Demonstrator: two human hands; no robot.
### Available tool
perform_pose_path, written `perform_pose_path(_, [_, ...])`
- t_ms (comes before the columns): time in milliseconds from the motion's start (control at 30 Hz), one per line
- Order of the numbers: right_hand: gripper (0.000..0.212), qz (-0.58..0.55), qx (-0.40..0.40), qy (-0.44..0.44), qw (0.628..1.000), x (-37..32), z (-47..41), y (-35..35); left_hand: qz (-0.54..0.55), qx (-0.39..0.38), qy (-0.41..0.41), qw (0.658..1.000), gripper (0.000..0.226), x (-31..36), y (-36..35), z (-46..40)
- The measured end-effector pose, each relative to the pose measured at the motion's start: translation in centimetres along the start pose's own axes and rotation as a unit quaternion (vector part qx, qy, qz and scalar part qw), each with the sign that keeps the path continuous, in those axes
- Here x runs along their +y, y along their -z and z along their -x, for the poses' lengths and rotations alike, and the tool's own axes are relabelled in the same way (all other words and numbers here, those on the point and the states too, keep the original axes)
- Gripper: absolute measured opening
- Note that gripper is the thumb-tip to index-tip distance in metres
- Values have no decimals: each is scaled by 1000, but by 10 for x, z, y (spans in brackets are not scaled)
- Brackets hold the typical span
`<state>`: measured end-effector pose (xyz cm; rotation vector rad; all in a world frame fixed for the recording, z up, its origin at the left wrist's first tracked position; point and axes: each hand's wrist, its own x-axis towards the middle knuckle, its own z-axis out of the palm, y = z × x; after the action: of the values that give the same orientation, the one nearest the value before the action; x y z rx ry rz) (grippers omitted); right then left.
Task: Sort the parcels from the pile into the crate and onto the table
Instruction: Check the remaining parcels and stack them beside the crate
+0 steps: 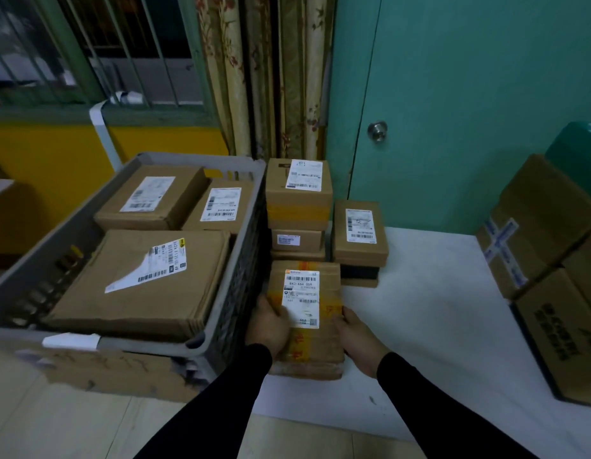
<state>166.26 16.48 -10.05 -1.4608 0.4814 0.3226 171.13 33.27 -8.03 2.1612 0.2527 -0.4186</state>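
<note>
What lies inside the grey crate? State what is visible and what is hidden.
The grey crate holds three labelled cardboard parcels: one large, two smaller behind. Anything beneath them is covered.

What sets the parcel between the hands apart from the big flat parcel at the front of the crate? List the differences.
1. The held parcel sits on the white table; the big flat parcel lies inside the grey crate.
2. The held parcel carries yellow tape; the flat one shows none.
3. The held parcel's label lies flat; the flat one's is peeling.
4. The left hand and right hand grip the held parcel only.

Both are brown cardboard.
</note>
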Motion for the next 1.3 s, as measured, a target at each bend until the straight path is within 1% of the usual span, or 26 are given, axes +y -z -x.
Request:
perform_pose_path(67, [39, 2, -14, 5, 1000, 0, -8, -3, -29, 17, -12, 999, 47, -4, 1, -9])
perform_pose_path(133, [43, 14, -37, 12, 999, 2, -16, -5, -54, 28, -29, 998, 43, -6, 0, -17])
perform_pose_path(200, [42, 32, -59, 12, 998, 8, -23, -5, -110, 15, -42, 993, 44, -8, -3, -21])
perform_pose_path(333, [57, 82, -77, -4, 994, 25, -37, -2, -204, -15, -25, 979, 54, -16, -18, -29])
perform_pose_path(433, [55, 95, -79, -8, 992, 26, -43, -1, -259, -36, -6, 965, 61, -16, -18, -32])
perform_pose_path(533, [50, 102, -85, -13, 991, 19, -41, -3, -290, -43, -13, 956, 64, -11, -11, -33])
perform_pose_path(600, [47, 110, -80, -10, 991, 12, -33, -1, -311, -30, -29, 950, 62, -5, -10, -34])
perform_pose_path(633, [50, 116, -68, -19, 991, 9, -30, 1, -323, -21, -42, 945, 61, 0, -11, -34])
perform_pose_path(667, [58, 121, -52, -39, 991, 10, -32, 7, -332, -16, -53, 942, 60, 6, -11, -33])
perform_pose_path(700, [64, 137, -31, -47, 989, 10, -33, 12, -336, -20, -62, 940, 59, 12, -11, -33])
perform_pose_path(733, [65, 140, -13, -51, 989, 11, -33, 23, -335, -32, -70, 939, 58, 21, -13, -31])
perform_pose_path(833, [63, 136, 18, -53, 989, 12, -30, 40, -328, -69, -54, 941, 56, 26, -17, -31])
perform_pose_path(933, [62, 141, 19, -70, 987, 21, -23, 43, -377, -96, -31, 921, 54, 17, -22, -18])
perform_pose_path(1033, [53, 163, -39, -79, 983, 28, -17, 31, -415, -108, -56, 901, 55, 9, -23, -4])
perform_pose_path(1067, [46, 151, -49, -85, 984, 25, -12, 25, -421, -111, -67, 898, 55, 7, -23, -2])
perform_pose_path(1100, [35, 140, -62, -78, 985, 24, -7, 19, -425, -115, -72, 895, 56, 4, -21, -2])
perform_pose_path(1200, [33, 109, -87, -56, 989, 25, -2, 4, -435, -129, -74, 888, 60, -8, -14, -7])
perform_pose_path(1300, [25, 74, -101, -46, 991, 24, 2, -5, -445, -127, -78, 883, 63, -16, -8, -11])
